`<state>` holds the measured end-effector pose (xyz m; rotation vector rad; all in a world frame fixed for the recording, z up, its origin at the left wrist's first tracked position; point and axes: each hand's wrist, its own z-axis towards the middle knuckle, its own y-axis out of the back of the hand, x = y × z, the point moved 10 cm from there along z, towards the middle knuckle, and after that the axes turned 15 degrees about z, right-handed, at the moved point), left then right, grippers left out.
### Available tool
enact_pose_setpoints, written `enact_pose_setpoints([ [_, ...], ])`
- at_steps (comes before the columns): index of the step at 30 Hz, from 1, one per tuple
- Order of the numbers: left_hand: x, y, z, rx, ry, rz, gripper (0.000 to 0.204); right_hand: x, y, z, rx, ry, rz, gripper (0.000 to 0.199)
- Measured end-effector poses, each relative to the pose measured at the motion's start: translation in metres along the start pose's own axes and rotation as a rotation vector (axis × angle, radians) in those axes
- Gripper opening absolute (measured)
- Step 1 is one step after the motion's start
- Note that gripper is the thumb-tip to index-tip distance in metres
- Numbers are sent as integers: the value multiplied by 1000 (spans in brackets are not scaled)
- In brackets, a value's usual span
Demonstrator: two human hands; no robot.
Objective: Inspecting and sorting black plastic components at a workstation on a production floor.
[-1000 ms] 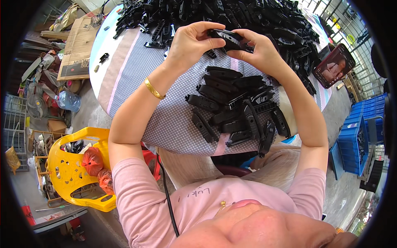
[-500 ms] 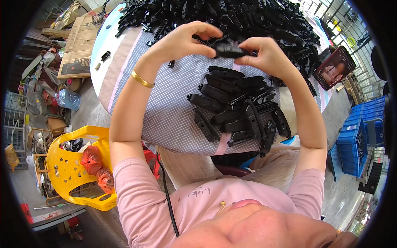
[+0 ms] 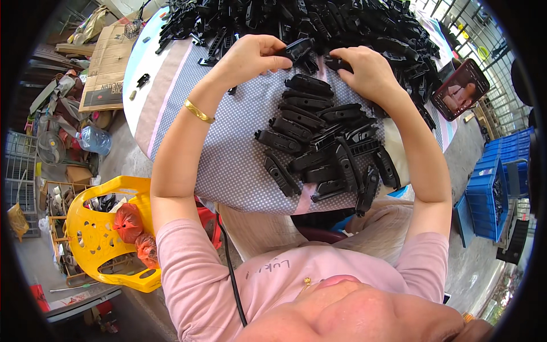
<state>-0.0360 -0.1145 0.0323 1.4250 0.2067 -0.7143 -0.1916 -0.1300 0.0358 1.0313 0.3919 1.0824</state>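
Black plastic part [image 3: 297, 50] pinched in the left hand [image 3: 248, 57] above the dotted tablecloth [image 3: 228, 154]; the right hand [image 3: 367, 71], fingers curled, reaches into the loose heap [image 3: 319, 17], with sorted pieces [image 3: 319, 142] laid close by.

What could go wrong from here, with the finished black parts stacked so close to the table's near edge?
The near stack of black parts reaches the table edge; a forearm nudge could push some off. The left hand grips one black piece only by the fingertips, so it might slip. The right hand, reaching into the far pile, could knock the phone.
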Motion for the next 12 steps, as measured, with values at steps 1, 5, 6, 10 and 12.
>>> enact_pose_setpoints([
  [1, 2, 1, -1, -21, 65, -89, 33, -8, 5, 2, -36, -117, 186, 40],
  [5, 6, -3, -2, -47, 155, -285, 40, -18, 22, 4, -206, -322, 920, 43],
  [6, 8, -5, -2, -46, 177, -279, 40, -15, 17, 4, -200, -386, 1189, 40],
  [10, -2, -16, -3, -3, 147, -379, 40, 4, 8, 7, -132, -265, 1185, 31],
  [12, -10, -29, -4, 122, 76, -521, 39, 0, -1, 5, -95, -317, 1090, 32],
])
